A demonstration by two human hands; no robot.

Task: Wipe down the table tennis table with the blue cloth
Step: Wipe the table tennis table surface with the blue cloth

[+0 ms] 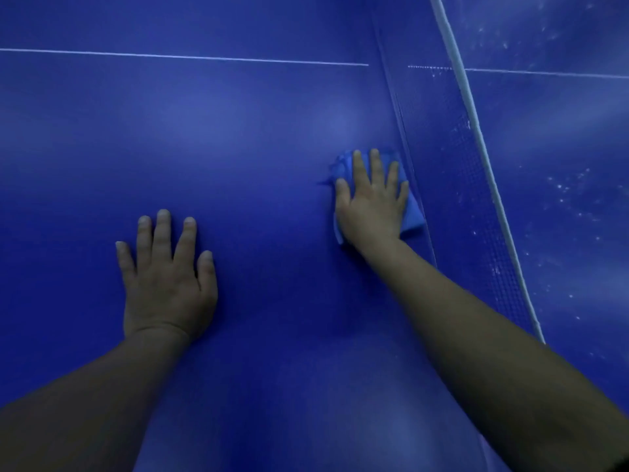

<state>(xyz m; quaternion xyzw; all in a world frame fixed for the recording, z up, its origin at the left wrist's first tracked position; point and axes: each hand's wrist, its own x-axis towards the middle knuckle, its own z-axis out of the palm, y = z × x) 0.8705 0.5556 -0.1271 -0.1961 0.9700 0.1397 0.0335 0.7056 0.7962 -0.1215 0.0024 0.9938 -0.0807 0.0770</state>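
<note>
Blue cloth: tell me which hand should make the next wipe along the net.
Right. The right hand already presses flat on the blue cloth beside the net; the left hand rests bare on the table, farther away.

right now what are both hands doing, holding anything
Left hand: open, fingers spread flat on the table, holding nothing.
Right hand: open, straight fingers pressing the blue cloth flat beside the net.

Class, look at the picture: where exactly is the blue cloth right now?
In the head view, right of centre: the cloth lies flat on the table under the right hand, beside the foot of the net.
</note>
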